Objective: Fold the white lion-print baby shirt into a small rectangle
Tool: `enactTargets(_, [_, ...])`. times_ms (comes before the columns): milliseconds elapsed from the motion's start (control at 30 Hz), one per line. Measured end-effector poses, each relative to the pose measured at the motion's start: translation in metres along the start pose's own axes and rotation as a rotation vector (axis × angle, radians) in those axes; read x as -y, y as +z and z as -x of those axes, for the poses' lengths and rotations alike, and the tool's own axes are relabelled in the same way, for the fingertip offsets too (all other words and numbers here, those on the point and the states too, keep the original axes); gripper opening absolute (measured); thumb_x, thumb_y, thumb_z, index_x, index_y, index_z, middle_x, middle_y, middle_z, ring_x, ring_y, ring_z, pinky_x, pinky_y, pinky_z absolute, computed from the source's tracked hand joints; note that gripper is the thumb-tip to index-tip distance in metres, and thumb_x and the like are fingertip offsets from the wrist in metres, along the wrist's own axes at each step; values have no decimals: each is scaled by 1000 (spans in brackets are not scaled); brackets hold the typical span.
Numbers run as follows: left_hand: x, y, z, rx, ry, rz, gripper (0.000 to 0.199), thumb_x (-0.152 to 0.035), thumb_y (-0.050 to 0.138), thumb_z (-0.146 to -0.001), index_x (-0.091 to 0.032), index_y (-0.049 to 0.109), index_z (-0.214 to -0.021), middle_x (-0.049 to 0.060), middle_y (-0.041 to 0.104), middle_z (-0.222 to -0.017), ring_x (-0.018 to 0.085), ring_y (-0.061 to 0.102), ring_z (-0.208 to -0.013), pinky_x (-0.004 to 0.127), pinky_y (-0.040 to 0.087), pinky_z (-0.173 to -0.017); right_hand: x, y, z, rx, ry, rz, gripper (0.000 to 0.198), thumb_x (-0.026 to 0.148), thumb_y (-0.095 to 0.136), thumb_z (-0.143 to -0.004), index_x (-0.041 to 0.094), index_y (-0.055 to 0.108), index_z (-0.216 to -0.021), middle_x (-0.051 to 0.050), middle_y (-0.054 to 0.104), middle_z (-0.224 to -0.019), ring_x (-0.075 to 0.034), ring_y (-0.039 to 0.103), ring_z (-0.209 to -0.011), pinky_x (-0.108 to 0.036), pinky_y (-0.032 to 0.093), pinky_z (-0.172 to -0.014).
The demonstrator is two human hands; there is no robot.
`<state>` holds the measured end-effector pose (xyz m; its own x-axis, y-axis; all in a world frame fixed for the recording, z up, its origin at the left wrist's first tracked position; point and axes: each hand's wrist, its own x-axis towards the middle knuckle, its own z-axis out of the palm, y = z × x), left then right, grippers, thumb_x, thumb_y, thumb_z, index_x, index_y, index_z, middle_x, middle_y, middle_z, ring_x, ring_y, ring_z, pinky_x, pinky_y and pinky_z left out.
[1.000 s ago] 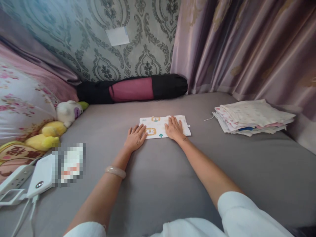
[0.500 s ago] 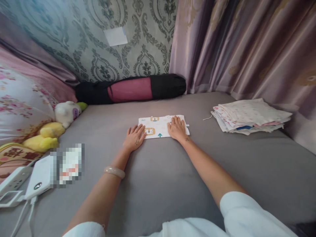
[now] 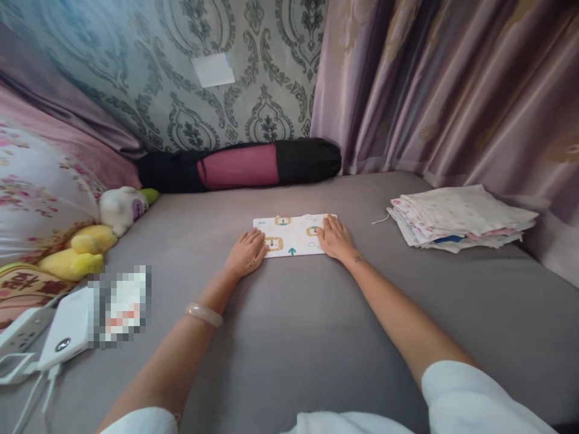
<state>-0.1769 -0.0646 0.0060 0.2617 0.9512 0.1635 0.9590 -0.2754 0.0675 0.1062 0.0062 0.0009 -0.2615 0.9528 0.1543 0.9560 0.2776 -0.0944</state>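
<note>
A folded white cloth (image 3: 294, 236) printed with lion faces and green arrows lies flat on the grey bed sheet (image 3: 289, 331). My left hand (image 3: 247, 252) rests palm down on its left edge, fingers stretched out. On the cloth's right edge lies my right hand (image 3: 336, 237), also flat with its fingers extended, covering that end. Neither hand grips anything. A pale bangle (image 3: 204, 314) circles my left forearm.
A stack of folded cloths (image 3: 461, 217) sits at the right. Along the wall lies a black and maroon long bag (image 3: 239, 165). Plush toys (image 3: 120, 208), a floral pillow (image 3: 45, 187), a white power bank (image 3: 67, 328) and a power strip (image 3: 27, 331) are on the left.
My right hand has slid rightward across the cloth to its right edge, uncovering another printed lion face. My left hand stays at the left edge.
</note>
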Motion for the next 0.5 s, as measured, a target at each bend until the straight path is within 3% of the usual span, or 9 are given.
enactTargets(100, [-1,-14,-14,73,-35,-2,42,-42,29,-99,-17,57,-119,13,63,-125,25,57,-120,36,45,-99,1,-6,-5,-31,-20,47,48,33,29,-103,5,51,-135,-19,42,-146,-31,38,-133,-43,26,-109])
enactTargets(200, [-2,-25,-34,150,-131,-75,35,-39,32,-98,-20,60,-108,11,66,-115,24,65,-102,34,49,-84,-1,-14,-17,-20,-27,75,47,31,27,-104,8,66,-116,-18,59,-127,-29,53,-115,-41,33,-102])
enactTargets(367, [-2,-30,-70,225,-216,-127,31,-32,35,-97,-23,56,-119,9,67,-118,24,64,-107,34,47,-88,-12,-26,-48,70,-70,108,30,24,43,-99,13,71,-101,-15,63,-114,-27,55,-108,-37,36,-95])
enactTargets(500, [3,-28,-98,323,-260,-86,37,-32,43,-95,-23,52,-129,11,64,-127,26,59,-118,38,45,-97,-18,-36,-70,197,-20,73,24,27,56,-95,17,66,-115,-12,60,-122,-28,52,-116,-39,38,-96])
